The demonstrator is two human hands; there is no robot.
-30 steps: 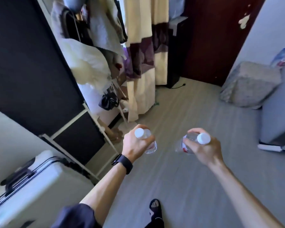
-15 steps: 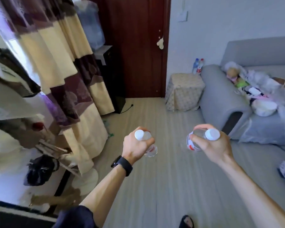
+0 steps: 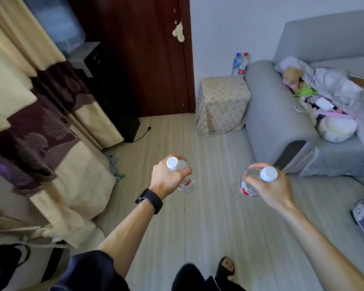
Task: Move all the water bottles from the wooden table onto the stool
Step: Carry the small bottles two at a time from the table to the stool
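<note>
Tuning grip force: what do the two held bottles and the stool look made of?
Left bottle: clear, glossy, likely thin plastic; floor shows through; white cap. Right bottle: same. Stool: draped in beige patterned matte cloth; frame beneath hidden.

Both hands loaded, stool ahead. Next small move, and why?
Probably step toward the cloth-covered stool. Left hand grips the left bottle, right hand the right bottle; the stool looks out of reach across the floor. Two bottles already stand at its back, so aim for the front.
</note>
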